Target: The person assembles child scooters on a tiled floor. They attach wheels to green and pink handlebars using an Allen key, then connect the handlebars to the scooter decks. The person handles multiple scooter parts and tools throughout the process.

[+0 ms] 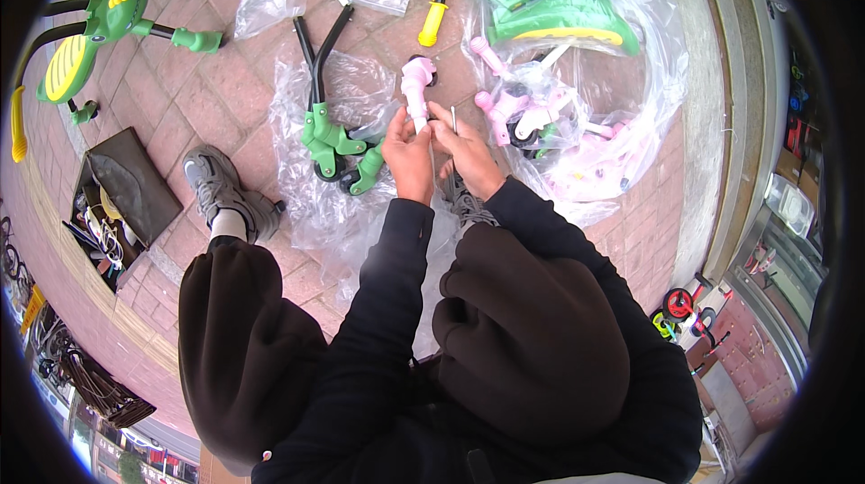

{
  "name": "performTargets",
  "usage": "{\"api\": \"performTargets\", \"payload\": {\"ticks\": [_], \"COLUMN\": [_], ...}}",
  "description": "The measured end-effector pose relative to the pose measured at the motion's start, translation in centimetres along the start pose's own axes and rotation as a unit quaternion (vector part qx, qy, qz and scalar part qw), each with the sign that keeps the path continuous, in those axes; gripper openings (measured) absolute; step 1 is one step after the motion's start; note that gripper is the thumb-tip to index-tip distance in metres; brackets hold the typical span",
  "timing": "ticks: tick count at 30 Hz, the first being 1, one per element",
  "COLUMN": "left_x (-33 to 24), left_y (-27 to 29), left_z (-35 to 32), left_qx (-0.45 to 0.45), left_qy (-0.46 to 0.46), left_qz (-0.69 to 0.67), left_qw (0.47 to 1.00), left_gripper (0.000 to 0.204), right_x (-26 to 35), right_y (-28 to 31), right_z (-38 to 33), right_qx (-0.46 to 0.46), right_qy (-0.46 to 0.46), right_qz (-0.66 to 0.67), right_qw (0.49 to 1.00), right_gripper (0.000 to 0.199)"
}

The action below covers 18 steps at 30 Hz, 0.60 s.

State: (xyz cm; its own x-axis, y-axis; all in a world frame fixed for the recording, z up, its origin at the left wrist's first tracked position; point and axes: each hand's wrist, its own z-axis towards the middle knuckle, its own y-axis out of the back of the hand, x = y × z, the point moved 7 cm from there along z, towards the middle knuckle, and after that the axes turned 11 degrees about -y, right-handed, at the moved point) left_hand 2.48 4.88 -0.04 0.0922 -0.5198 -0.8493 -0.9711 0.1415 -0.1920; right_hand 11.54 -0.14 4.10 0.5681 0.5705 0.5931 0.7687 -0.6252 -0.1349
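Between my hands is a pink plastic leg piece with a dark wheel at its far end and a white stub at its near end. My left hand is closed round the near end. The fingers of my right hand are pinched at the same end, and a thin metal rod sticks up beside them; its kind is not clear. To the left, green plastic leg pieces with black tubes lie on clear plastic wrapping. On the right, pink wheeled parts lie in a clear bag.
A green body lies in plastic at the far right. Black tubing with yellow grips lies ahead. An assembled green ride-on toy stands at the far left, with an open dark tool case nearer. A stone ledge bounds the right.
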Motion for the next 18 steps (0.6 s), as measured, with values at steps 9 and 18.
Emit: {"api": "performTargets", "payload": {"ticks": [9,18], "left_x": [1.6,1.4], "left_y": [2.2,2.4], "left_z": [1.0,1.2], "left_qx": [-0.038,-0.044], "left_qy": [0.030,0.029], "left_qz": [-0.047,-0.039], "left_qw": [0.998,0.998], "left_gripper": [0.039,0.038], "right_x": [3.4,5.2], "right_y": [2.5,1.5], "right_z": [0.7,-1.4], "right_qx": [-0.123,-0.146], "right_qy": [0.204,0.316], "right_qz": [-0.467,-0.378], "right_qw": [0.852,0.858], "right_gripper": [0.044,0.020]}}
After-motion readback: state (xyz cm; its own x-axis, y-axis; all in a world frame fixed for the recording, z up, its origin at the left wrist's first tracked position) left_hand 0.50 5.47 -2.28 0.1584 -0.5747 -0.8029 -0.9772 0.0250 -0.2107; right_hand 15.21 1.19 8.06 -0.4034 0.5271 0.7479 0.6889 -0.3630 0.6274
